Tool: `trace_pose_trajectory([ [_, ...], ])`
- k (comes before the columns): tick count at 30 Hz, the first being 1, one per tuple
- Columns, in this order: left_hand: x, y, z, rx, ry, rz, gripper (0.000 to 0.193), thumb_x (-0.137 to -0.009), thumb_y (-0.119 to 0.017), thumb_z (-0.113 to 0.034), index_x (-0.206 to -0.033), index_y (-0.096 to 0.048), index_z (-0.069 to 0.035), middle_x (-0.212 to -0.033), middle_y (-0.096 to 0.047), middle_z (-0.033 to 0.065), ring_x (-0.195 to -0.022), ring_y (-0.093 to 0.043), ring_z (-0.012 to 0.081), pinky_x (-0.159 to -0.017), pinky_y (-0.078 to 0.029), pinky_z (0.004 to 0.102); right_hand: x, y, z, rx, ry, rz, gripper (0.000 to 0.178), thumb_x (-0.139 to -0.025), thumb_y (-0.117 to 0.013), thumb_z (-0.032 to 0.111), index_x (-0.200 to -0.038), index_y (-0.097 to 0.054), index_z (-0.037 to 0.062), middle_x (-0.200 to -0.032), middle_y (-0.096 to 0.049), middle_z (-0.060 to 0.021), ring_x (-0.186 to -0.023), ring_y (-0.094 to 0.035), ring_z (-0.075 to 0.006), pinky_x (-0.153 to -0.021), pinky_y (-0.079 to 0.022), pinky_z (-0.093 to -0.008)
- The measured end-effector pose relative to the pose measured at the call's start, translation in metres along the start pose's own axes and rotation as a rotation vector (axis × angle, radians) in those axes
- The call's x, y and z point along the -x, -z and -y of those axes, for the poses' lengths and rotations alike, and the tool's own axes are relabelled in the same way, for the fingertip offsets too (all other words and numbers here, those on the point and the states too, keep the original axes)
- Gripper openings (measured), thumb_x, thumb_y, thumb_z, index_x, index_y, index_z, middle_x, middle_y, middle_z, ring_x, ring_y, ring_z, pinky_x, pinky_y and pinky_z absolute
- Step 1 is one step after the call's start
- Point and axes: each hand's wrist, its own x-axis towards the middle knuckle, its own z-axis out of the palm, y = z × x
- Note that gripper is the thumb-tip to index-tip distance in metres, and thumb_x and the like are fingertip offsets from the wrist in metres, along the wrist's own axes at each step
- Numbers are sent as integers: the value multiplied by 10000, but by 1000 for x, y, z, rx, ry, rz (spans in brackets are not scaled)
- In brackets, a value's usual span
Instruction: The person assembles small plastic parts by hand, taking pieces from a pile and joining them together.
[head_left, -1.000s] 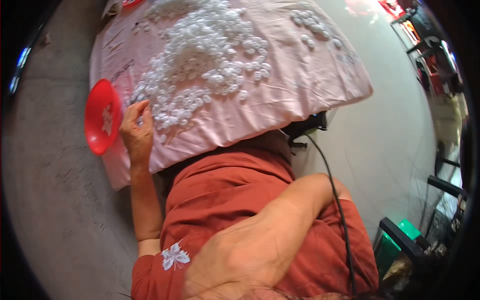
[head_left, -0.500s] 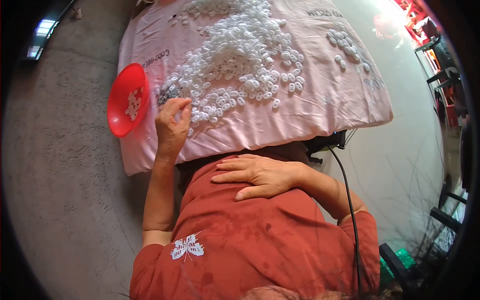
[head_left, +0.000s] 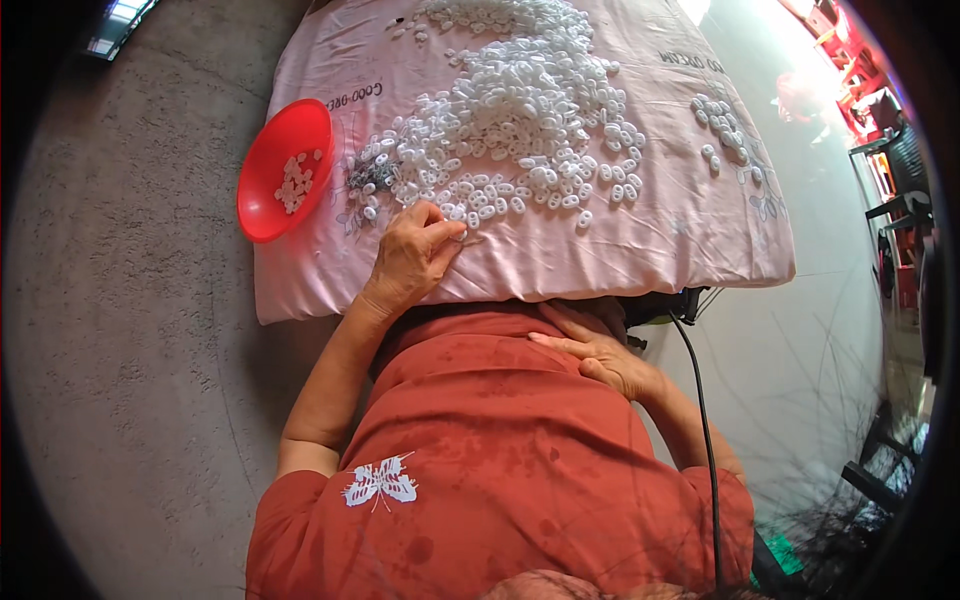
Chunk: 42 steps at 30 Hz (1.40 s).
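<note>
My left hand (head_left: 412,257) is at the near edge of a big heap of small white oval pieces (head_left: 520,105), each with two holes. Its thumb and forefinger are pinched together against the nearest pieces; what is between the fingertips is too small to make out. To the left of the heap lies a small dark grey clump (head_left: 371,174). My right hand (head_left: 603,360) rests on the front of my red shirt (head_left: 500,440), near the hem, fingers apart and holding nothing. Part of it blends into the shadow under the table edge.
A red bowl (head_left: 262,200) with some pale pieces inside stands at the left edge of the pink cloth (head_left: 560,258) covering the table. Another small group of white pieces (head_left: 722,122) lies at the right. A black cable (head_left: 704,430) hangs down past my right arm.
My left hand has moved right, from beside the grey clump to the near edge of the heap. My right hand has slid rightward across the shirt. The whole view has shifted slightly.
</note>
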Motion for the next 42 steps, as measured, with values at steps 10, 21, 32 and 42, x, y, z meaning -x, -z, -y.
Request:
trace_pose_trajectory([
  [10,-8,-9,4,-9,-34,-91,124,-780,-704,-49,-903,-686,-39,-803,-575,76,-742,-590,243,-692,-463,342,19,-11,-33,441,-135,-183,678,-913,-281,598,-1440,-420,196,-1555,-222,-152,-1446,-119,-354,-1138,-17,-543],
  [21,-6,-2,6,708,511,-57,119,-917,-590,-56,-992,-644,19,-905,-661,54,-758,-628,95,-673,-522,242,11,-10,-44,431,111,-486,195,-797,-681,94,-987,-718,72,-1193,-642,-123,-1193,-522,-311,-1039,-361,-440],
  [32,-7,3,-8,890,522,42,252,-931,-543,-3,-1180,-547,38,-926,-658,85,-807,-647,122,-728,-550,252,-20,-12,4,-23,228,-688,295,-807,-638,-78,-1091,-636,3,-1087,-671,-158,-943,-683,-229,-775,-548,-298],
  [42,-5,-6,-27,908,480,162,289,-925,-571,-9,-1209,-531,25,-933,-657,68,-827,-636,106,-744,-540,239,-115,0,26,53,231,-795,273,-795,-710,22,-1063,-656,8,-934,-651,-131,-774,-670,-251,-666,-524,-315],
])
